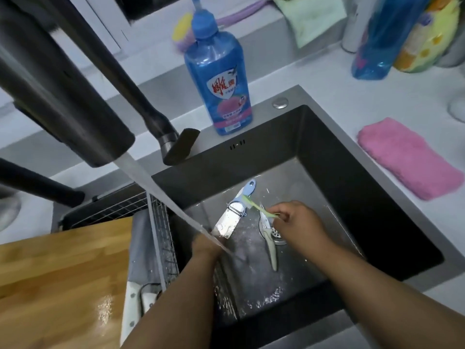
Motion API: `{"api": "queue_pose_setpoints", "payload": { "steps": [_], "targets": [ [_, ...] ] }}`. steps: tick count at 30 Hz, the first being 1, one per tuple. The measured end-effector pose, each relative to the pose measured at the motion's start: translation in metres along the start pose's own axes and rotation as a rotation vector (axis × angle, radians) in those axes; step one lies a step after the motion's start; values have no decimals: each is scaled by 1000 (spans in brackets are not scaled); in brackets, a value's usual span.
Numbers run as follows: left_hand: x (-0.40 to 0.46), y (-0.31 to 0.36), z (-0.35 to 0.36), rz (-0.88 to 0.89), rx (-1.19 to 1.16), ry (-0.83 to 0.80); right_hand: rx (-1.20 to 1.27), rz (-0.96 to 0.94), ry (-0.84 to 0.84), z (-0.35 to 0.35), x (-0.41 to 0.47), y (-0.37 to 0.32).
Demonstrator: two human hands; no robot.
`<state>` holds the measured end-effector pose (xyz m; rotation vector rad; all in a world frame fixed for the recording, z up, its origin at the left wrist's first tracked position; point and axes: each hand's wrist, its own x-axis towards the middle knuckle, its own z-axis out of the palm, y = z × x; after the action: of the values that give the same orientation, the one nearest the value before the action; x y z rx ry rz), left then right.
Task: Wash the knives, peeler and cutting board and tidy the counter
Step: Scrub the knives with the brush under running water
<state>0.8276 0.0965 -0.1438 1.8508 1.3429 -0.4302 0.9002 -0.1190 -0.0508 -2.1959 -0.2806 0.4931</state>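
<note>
Right hand pinching a thin green strip, probably a peel, over the drain; just beside and below, small knife, handle toward the body. Left hand under the water stream, touching the wide blade; grip not clear. Peeler on that blade, sink floor wet, cutting board at left.

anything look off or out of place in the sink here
A thin green vegetable peel strip lies among the tools in the steel sink; the right hand pinches one end. The green-handled paring knife lies across the round drain strainer. Nothing looks damaged.
</note>
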Motion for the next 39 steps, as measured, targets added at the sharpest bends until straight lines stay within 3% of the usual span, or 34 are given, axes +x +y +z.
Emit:
{"api": "queue_pose_setpoints", "payload": {
  "steps": [4,9,14,17,24,35,39],
  "targets": [
    [58,-37,16,-100,-64,80,-12,7,-21,6,4,5],
    [33,-34,22,-63,168,164,6,19,-5,6,7,16],
    [-17,-19,30,-5,283,-36,3,37,2,8,11,18],
    [-35,-15,34,31,321,-59,25,56,19,9,12,18],
    [-84,-12,20,11,124,-147,72,96,8,-2,2,12],
    [-140,-9,-19,181,256,-56,-202,34,-384,-2,-57,-7],
    [-151,-8,-29,239,286,-1,-287,36,-283,-14,-54,-9]
  ]
}}
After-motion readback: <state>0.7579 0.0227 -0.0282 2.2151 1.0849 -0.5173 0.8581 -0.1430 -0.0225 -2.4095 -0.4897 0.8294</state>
